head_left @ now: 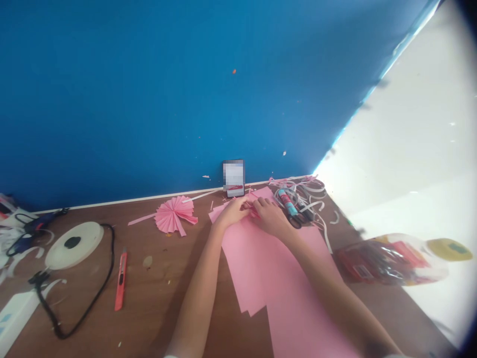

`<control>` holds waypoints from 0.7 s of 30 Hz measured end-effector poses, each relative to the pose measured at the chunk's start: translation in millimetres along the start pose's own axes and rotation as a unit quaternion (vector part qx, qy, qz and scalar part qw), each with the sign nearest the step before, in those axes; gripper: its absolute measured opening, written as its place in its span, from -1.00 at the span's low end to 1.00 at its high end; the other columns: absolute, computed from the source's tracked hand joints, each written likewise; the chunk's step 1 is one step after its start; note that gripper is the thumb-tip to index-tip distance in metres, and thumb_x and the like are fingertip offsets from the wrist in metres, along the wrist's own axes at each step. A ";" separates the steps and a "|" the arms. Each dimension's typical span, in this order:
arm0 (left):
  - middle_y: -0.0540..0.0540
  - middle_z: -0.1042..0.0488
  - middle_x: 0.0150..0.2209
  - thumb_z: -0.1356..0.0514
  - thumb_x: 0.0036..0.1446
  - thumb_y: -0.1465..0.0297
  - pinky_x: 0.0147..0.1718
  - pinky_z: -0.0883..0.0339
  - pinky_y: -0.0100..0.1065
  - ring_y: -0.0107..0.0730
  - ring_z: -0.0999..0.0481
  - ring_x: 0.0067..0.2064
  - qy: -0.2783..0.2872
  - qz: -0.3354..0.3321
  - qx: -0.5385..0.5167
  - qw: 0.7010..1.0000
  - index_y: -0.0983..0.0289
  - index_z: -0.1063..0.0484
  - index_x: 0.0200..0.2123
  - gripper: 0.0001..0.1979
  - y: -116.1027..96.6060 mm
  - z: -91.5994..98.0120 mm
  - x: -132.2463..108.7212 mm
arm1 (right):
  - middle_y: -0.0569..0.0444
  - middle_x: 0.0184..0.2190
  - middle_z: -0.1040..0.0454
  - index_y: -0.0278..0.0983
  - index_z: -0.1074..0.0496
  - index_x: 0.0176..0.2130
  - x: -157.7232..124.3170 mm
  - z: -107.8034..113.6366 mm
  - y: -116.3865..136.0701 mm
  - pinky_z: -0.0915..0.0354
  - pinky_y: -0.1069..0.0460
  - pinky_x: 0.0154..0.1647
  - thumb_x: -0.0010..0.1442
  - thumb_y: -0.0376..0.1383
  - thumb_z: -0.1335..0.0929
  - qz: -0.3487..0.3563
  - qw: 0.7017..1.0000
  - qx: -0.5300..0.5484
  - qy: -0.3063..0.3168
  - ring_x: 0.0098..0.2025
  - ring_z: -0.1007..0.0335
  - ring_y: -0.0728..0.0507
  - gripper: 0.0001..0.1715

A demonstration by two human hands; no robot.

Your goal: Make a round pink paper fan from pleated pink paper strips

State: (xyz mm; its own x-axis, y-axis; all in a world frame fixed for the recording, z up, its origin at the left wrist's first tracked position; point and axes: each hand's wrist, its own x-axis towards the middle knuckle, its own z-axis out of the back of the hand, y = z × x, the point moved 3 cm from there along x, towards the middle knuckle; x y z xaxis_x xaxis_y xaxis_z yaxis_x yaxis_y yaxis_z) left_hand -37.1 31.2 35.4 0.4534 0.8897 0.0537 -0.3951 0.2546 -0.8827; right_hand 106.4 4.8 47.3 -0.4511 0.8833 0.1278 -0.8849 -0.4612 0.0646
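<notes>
At the far left, a white power strip [17,318] sits at the table edge, with a black cord [112,248] curling around a round white disc [80,248] that has a black middle. Next comes a red box cutter [120,283], lying flat on the brown table [149,308]. Above it and to the right is a pink paper fan [173,215], folded into many thin pleats and spread almost into a circle. Then a phone [234,176] leans on the blue wall [156,99], just past the hands. The left hand [234,211] and the right hand [271,217] are close together, with their fingers bent in. A small piece of pink paper [254,211] is right between them, and both hands touch it. It is too small and blurry to tell how tightly the fingers pinch. Big pink sheets [257,278] lie under the hands and reach toward the person. Just right of the right hand are a blue glue stick [287,201], scissors [295,221] and curly white strips [316,205]. At the far right is a clear bottle [391,258] with a yellow cap.
</notes>
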 end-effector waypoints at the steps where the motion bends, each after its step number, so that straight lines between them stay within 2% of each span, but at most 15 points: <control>1: 0.07 -0.51 -0.27 -0.09 0.08 0.46 -0.23 -0.30 -0.39 -0.38 -0.48 -0.23 -0.001 0.001 -0.001 1.000 0.25 -0.40 -0.18 -0.78 -0.1 0.5 0.1 | -0.10 -0.18 -0.41 -0.30 -0.32 -0.12 0.3 -1.2 0.1 -0.11 0.02 -0.28 0.21 -0.19 -0.24 -0.005 1.000 0.009 0.003 -0.13 -0.31 -0.21 -0.71; 4: 0.08 -0.51 -0.29 -0.08 0.08 0.48 -0.23 -0.31 -0.38 -0.39 -0.49 -0.25 -0.012 0.014 0.004 1.000 0.26 -0.40 -0.18 -0.78 1.5 2.3 1.1 | -0.06 -0.27 -0.45 -0.28 -0.35 -0.20 0.9 -4.5 1.5 -0.02 0.04 -0.43 0.22 -0.25 -0.20 -0.040 0.998 0.052 0.018 -0.29 -0.34 -0.14 -0.78; 7: 0.09 -0.51 -0.29 -0.11 0.08 0.45 -0.23 -0.31 -0.38 -0.39 -0.48 -0.25 -0.011 0.016 0.004 1.000 0.27 -0.41 -0.22 -0.83 3.8 3.7 1.8 | -0.01 -0.38 -0.46 -0.28 -0.37 -0.34 2.3 -8.3 3.3 0.03 0.06 -0.47 0.16 -0.27 -0.23 -0.092 0.988 0.119 0.030 -0.41 -0.32 -0.08 -0.83; 10: 0.09 -0.50 -0.30 -0.15 0.09 0.38 -0.24 -0.31 -0.37 -0.38 -0.47 -0.26 -0.002 0.006 -0.001 1.000 0.28 -0.42 -0.27 -0.87 5.5 5.3 1.3 | 0.04 -0.47 -0.45 -0.28 -0.35 -0.44 4.0 -11.9 1.8 0.00 0.09 -0.48 0.10 -0.29 -0.25 -0.141 0.963 0.223 0.059 -0.46 -0.30 -0.04 -0.85; 13: 0.10 -0.51 -0.29 -0.17 0.09 0.33 -0.25 -0.30 -0.36 -0.38 -0.47 -0.26 0.012 0.003 -0.003 1.000 0.28 -0.42 -0.28 -0.84 5.9 6.5 0.1 | 0.07 -0.50 -0.45 -0.28 -0.35 -0.47 4.2 -13.1 -3.2 -0.03 0.11 -0.49 0.10 -0.27 -0.25 -0.177 0.929 0.310 0.101 -0.47 -0.29 -0.01 -0.83; 17: 0.11 -0.50 -0.27 -0.19 0.08 0.27 -0.25 -0.29 -0.36 -0.37 -0.46 -0.25 0.020 0.009 0.009 1.000 0.28 -0.43 -0.28 -0.80 5.2 8.3 -1.0 | 0.06 -0.49 -0.45 -0.28 -0.38 -0.46 1.1 -10.1 -7.6 -0.03 0.11 -0.50 0.08 -0.21 -0.28 -0.206 0.919 0.305 0.138 -0.48 -0.29 -0.02 -0.80; 21: 0.08 -0.50 -0.30 -0.18 0.08 0.26 -0.27 -0.28 -0.36 -0.38 -0.44 -0.27 0.005 0.003 0.028 1.000 0.27 -0.43 -0.31 -0.80 4.6 12.0 -1.8 | 0.04 -0.48 -0.46 -0.28 -0.40 -0.46 -2.2 -5.7 -2.7 -0.04 0.09 -0.48 0.06 -0.24 -0.30 -0.191 0.926 0.277 0.169 -0.45 -0.32 -0.04 -0.83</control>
State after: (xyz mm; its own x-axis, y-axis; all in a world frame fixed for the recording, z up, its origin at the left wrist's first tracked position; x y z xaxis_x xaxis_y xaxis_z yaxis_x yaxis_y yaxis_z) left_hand -49.3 35.4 36.8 0.4595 0.8871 0.0437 -0.4423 0.2712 -0.8549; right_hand 109.1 4.6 41.2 -0.2109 0.9233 -0.3210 -0.8343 0.0011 0.5512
